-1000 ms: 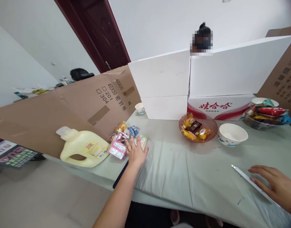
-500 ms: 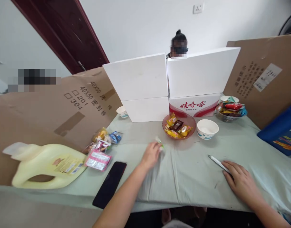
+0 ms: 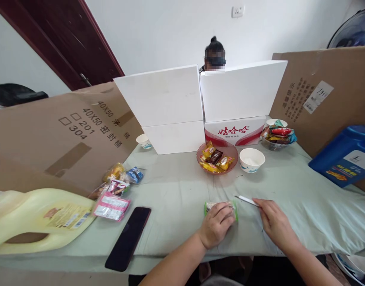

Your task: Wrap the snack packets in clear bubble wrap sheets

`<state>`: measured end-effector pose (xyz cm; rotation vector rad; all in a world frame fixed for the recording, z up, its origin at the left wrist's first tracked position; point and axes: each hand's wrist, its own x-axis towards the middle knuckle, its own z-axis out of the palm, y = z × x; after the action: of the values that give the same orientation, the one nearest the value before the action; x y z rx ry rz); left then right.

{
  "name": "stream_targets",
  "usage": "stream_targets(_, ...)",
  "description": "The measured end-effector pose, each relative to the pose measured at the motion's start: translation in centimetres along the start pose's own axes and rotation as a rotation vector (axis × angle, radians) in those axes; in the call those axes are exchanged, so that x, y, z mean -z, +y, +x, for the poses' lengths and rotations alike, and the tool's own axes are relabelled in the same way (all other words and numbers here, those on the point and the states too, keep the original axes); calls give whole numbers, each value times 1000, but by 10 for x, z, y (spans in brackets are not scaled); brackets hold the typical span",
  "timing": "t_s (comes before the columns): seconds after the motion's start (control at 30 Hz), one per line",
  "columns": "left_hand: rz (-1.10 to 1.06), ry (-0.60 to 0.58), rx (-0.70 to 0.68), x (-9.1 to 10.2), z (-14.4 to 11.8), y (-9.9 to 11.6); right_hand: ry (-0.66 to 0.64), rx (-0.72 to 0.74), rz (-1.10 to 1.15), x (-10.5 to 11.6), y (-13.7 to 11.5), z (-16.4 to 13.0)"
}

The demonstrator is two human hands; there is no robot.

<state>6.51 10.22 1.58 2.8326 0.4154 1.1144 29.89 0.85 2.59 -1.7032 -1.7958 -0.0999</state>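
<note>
My left hand (image 3: 218,225) lies over a small snack packet (image 3: 210,206) with clear film and green edges, its fingers curled on top and pressing it to the cloth. The palm hides the packet's middle. To the right, my right hand (image 3: 274,222) grips a slim white pen-like tool (image 3: 248,201) between thumb and fingers. Its thin dark tip points left, close to the packet's right edge; whether it is a pen or a craft knife I cannot tell. Beyond the hands stand a pink glass bowl (image 3: 200,162) of wrapped snacks and a white paper bowl (image 3: 252,163).
A phone (image 3: 128,238), several snack packets (image 3: 112,206) and a pale yellow jug (image 3: 48,206) lie on the left. White boxes (image 3: 173,139) stand at the back. On the right are a snack-filled bowl (image 3: 276,147) and a blue jug (image 3: 343,159). A person (image 3: 214,55) is behind the boxes.
My left hand has brought the snack packet nearer and to the right, laying it flat. My right hand has picked up the white tool and moved left. The view has shifted slightly right.
</note>
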Motion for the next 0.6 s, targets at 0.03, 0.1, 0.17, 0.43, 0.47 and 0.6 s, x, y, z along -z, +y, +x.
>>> stream_targets(0.03, 8, 51, -10, 2, 0, 1, -41, 45, 33, -3, -15, 6)
stream_targets(0.1, 36, 148, -28, 3, -1, 3, -122, 132, 55, -10, -41, 17)
stream_targets(0.17, 54, 209, -20, 2, -2, 3, -183, 198, 45, -15, -55, 22)
stream_targets(0.43, -89, 103, 415, 2, 1, -7, -149, 57, -170, 6, 19, -3)
stream_targets(0.47, -114, 90, 440, 1, 2, -9, -142, 13, -212, 11, 33, -9)
stream_targets(0.6, -180, 65, 422, -1, 3, -11, -36, -176, -346, 18, 51, -22)
